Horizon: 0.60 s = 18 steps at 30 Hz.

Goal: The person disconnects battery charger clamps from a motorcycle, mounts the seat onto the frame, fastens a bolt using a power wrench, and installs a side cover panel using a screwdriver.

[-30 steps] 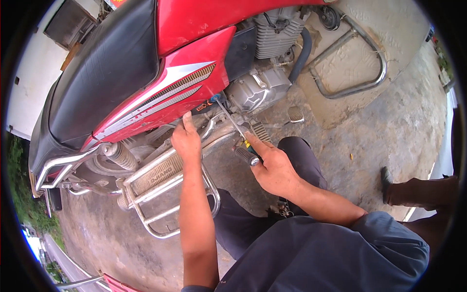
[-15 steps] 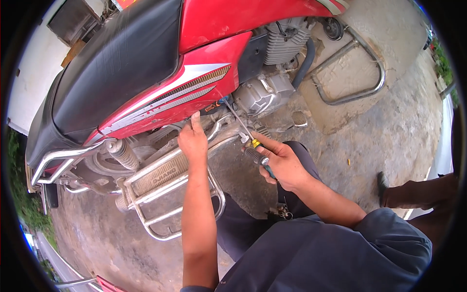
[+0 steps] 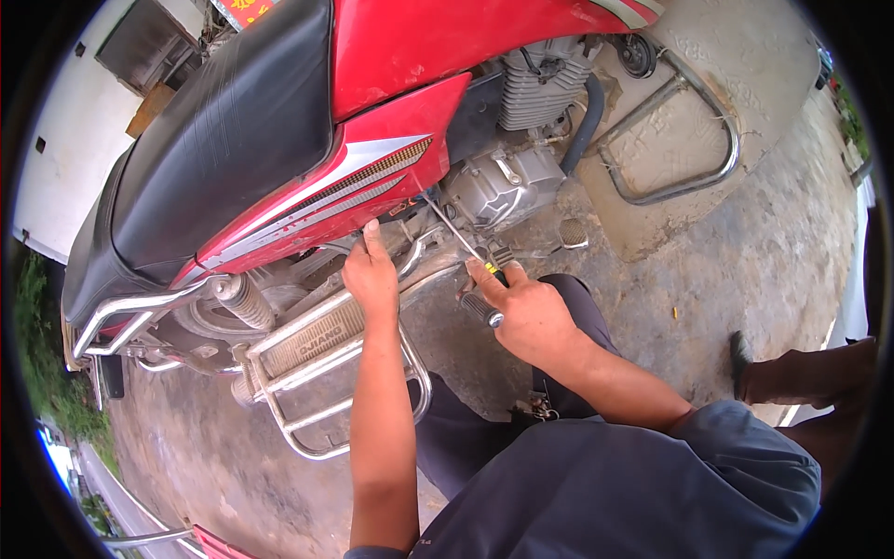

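A red side panel (image 3: pixel 317 210) with silver stripes sits below the black seat of a motorcycle. At its lower edge is my left hand (image 3: pixel 371 279), thumb pointing up against the edge and the other fingers curled, partly hidden. My right hand (image 3: pixel 540 321) is closed round the handle of a screwdriver (image 3: pixel 452 224), its back turned up. The handle shows yellow and dark near my fingers. Its thin metal shaft slants up and left to the panel's lower front corner, beside the grey engine cover (image 3: pixel 503 189). Where the tip meets the bike is too small to make out.
A chrome footrest guard (image 3: pixel 321 454) juts out below my left forearm, and a ribbed rubber footpeg (image 3: pixel 480 309) lies beside my right hand. A chrome crash bar (image 3: pixel 736 149) stands out at the front. Another person's leg (image 3: pixel 801 377) is at the right.
My right hand has rolled over on the screwdriver, so its back now faces up and covers more of the handle. My left hand stays at the panel edge. The view has shifted slightly.
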Each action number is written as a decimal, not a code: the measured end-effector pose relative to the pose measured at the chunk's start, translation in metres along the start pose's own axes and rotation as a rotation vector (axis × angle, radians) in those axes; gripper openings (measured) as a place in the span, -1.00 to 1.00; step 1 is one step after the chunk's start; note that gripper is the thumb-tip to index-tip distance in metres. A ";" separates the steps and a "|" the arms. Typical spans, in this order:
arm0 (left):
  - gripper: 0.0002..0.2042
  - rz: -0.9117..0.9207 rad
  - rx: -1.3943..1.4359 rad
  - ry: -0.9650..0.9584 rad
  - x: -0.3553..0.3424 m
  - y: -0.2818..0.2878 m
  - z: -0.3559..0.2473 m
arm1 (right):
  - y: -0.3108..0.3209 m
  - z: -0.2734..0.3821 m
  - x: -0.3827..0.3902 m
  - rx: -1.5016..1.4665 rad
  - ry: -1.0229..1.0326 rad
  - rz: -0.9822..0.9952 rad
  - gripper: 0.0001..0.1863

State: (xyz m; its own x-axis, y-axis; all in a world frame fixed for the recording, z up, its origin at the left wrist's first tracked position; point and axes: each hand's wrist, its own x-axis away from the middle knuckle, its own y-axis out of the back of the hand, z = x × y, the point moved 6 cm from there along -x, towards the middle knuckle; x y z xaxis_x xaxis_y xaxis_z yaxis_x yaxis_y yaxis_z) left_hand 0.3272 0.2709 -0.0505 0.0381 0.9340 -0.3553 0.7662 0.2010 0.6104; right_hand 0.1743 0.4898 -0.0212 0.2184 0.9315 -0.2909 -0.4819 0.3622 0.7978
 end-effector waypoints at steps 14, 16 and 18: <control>-0.53 0.106 -0.077 -0.331 0.017 0.021 0.014 | 0.007 -0.052 0.051 -0.571 -0.378 -0.059 -0.51; -0.51 0.040 -0.173 -0.516 0.060 0.048 -0.020 | -0.001 -0.082 0.066 -0.678 -0.461 -0.067 -0.57; -0.47 0.185 -0.226 -0.435 0.112 0.088 -0.026 | -0.007 -0.102 0.077 -0.828 -0.534 -0.078 -0.67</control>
State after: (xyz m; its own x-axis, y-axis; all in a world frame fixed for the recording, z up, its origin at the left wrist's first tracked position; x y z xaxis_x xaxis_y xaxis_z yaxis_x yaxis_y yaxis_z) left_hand 0.3825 0.4011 -0.0182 0.4593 0.7603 -0.4592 0.5656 0.1482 0.8112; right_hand 0.1079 0.5621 -0.1026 0.5308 0.8400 0.1122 -0.8470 0.5211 0.1057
